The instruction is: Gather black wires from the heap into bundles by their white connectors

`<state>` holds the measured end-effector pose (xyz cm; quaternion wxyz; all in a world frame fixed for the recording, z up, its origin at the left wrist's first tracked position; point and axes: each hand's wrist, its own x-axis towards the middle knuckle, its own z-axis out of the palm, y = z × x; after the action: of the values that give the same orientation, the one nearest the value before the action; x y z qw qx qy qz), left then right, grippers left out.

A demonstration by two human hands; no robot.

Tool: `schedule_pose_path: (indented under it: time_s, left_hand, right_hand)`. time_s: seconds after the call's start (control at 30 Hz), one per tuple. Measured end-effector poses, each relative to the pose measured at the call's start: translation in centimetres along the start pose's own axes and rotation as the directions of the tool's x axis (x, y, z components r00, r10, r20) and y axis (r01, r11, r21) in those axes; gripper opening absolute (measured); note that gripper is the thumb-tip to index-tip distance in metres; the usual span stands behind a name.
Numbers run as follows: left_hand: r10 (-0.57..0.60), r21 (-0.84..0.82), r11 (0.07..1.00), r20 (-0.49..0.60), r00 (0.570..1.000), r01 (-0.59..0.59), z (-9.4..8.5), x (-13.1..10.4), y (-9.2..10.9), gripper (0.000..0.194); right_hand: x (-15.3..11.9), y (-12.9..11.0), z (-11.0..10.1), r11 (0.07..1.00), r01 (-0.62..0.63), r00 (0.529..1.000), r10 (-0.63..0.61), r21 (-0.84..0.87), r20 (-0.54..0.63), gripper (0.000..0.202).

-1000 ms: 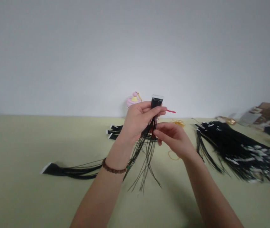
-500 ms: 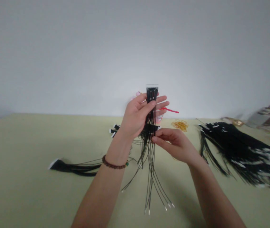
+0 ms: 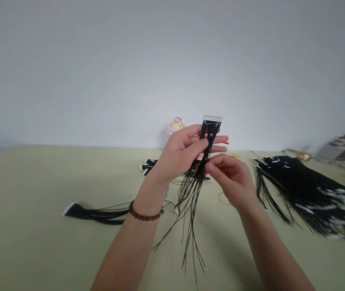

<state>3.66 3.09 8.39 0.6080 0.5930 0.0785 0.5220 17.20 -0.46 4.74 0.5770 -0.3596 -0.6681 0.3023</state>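
Over the table (image 3: 36,178), left grip (image 3: 184,152) and right grip (image 3: 235,177) pinch black wires (image 3: 211,132); these now lean rightward.

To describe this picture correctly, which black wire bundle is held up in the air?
The bundle gripped by the left hand, its white connector pointing up; other bundles lie on the table.

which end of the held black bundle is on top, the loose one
No, its white end is up, above the left hand, and the loose wires hang below.
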Motion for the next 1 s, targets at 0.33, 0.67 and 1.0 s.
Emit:
schedule_pose_path:
  time_s: [0.33, 0.67, 1.0]
  left_hand:
    - [0.018, 0.032, 0.999, 0.030, 0.999, -0.019, 0.4, -0.1, 0.0, 0.018]
    - [-0.033, 0.042, 0.999, 0.047, 0.998, 0.031, 1.4, -0.5, -0.1, 0.017]
    - [-0.098, -0.109, 0.988, 0.079, 0.992, 0.107, 3.1, -1.1, 0.4, 0.022]
  right_hand:
    - [-0.1, -0.2, 0.2, 0.997, -0.010, 0.998, 0.014, 0.080, -0.054, 0.010]
    - [-0.5, -0.8, 0.0, 0.993, 0.018, 1.000, -0.019, 0.117, 0.009, 0.008]
    - [-1.5, -1.8, -1.3, 0.918, -0.239, 0.903, 0.090, 0.317, 0.421, 0.018]
